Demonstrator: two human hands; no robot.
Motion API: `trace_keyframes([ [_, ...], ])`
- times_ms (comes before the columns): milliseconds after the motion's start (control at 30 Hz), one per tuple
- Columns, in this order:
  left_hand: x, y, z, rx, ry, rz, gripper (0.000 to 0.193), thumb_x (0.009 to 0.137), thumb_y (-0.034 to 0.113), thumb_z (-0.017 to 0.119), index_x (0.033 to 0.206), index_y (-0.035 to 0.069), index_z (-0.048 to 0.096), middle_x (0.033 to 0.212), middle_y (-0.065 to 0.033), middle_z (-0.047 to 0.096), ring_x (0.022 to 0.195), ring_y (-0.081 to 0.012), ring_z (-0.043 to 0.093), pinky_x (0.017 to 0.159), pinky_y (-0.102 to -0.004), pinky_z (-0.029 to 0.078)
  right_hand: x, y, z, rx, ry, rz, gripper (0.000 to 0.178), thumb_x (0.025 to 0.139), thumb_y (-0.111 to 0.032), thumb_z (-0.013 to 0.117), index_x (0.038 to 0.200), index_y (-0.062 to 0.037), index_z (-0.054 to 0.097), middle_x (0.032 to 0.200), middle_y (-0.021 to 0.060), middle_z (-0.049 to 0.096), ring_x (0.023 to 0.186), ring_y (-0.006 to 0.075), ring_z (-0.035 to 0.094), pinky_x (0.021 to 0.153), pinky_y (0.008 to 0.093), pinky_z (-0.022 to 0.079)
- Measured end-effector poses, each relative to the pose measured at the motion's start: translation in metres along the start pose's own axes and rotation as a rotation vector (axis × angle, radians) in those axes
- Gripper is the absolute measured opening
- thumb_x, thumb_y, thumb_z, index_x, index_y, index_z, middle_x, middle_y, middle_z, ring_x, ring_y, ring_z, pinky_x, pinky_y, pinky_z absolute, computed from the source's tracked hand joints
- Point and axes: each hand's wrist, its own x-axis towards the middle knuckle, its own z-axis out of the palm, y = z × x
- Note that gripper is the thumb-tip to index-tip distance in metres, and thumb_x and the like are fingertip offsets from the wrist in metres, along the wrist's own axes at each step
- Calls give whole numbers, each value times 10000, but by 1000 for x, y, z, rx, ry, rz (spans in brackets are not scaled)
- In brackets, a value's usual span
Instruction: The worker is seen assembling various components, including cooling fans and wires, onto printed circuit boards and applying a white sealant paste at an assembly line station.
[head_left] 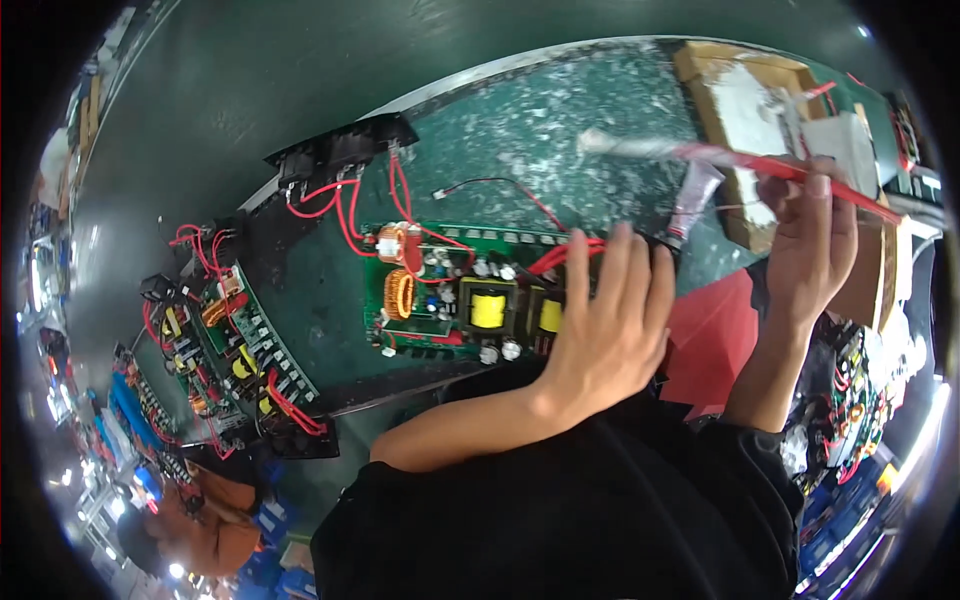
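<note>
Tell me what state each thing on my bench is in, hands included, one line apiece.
Right hand: closed around the red stick
Red stick: held slanted, its whitish end blurred
Left hand: fingers extended, over the board's right end
Circuit board: uncased, components exposed
Black panel: joined to the board by red wires
Thin cable: white connector end unplugged
Cardboard box: open
Tube: cap state unclear

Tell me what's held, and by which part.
The right hand holds a stick by its red section, away from the whitish tip. Whether the left hand, over the circuit board, grips anything cannot be told.
</note>
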Motion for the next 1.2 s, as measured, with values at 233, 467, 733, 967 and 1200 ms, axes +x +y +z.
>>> trace_keyframes([
  [233,-9,-13,16,-53,176,76,610,733,361,700,1214,2,590,1256,-186,579,1276,-329,517,1072,-632,303,3,31,64,52,-431,287,264,1049,-181,472,1210,27,487,1044,178,648,841,217,653,769,350,564],
  [467,-9,-17,15,6,219,119,451,839,314,584,1146,-13,632,1194,-190,616,1247,-340,537,1034,-615,387,-3,43,82,-6,-447,351,267,1046,-187,478,1212,22,472,1044,190,643,844,220,659,759,330,571],
  [733,-8,-17,15,33,217,140,438,864,310,568,1156,-10,633,1190,-185,623,1250,-336,538,1045,-602,391,-3,44,81,-10,-475,356,259,1044,-172,467,1211,26,467,1039,201,639,838,221,663,758,324,573],
  [967,-8,-17,15,47,205,138,446,866,317,563,1163,-8,632,1202,-177,621,1260,-330,535,1043,-594,391,-4,42,80,-13,-514,334,261,1044,-168,456,1211,33,467,1040,208,630,839,222,661,749,323,567],
  [1200,-9,-16,15,61,189,144,457,859,327,565,1165,-4,632,1213,-178,617,1264,-326,533,1051,-600,379,1,41,66,-2,-487,335,254,1042,-161,442,1203,35,465,1055,213,624,853,220,661,748,319,561],
])
